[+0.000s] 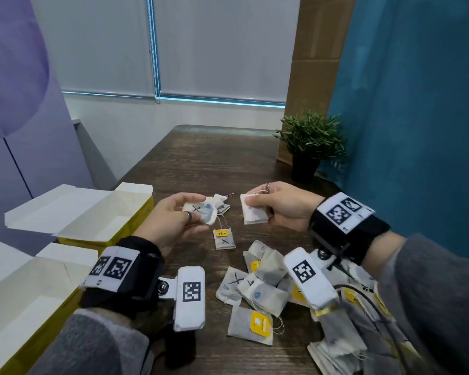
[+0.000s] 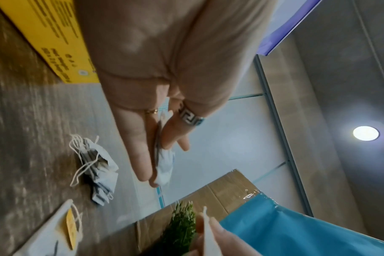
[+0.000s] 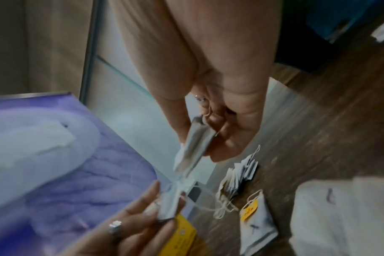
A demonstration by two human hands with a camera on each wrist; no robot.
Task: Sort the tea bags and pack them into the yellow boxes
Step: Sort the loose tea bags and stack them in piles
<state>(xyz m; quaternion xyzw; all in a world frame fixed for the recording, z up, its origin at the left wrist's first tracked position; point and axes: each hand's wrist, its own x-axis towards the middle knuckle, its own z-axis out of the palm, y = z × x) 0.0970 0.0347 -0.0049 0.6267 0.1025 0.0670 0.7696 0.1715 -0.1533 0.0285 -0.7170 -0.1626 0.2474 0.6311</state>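
Observation:
My left hand [image 1: 194, 212] pinches white tea bags [image 1: 205, 212] marked with a black X and a blue spot, held above the dark table [image 1: 201, 163]. In the left wrist view these bags [image 2: 164, 166] sit between thumb and fingers. My right hand [image 1: 257, 209] grips a small stack of tea bags [image 1: 253, 216], also seen edge-on [image 3: 193, 147]. Two open yellow boxes [image 1: 130, 226] [image 1: 38, 336] stand at the left. A sorted little stack [image 1: 224, 205] lies behind the left hand. One X-marked bag with a yellow tag [image 1: 224, 240] lies between the hands.
A loose heap of tea bags [image 1: 266, 288] covers the table's near right. A potted plant [image 1: 309, 142] stands at the far right by a cardboard panel [image 1: 317, 50] and a blue wall. The box flaps [image 1: 54, 204] spread leftward.

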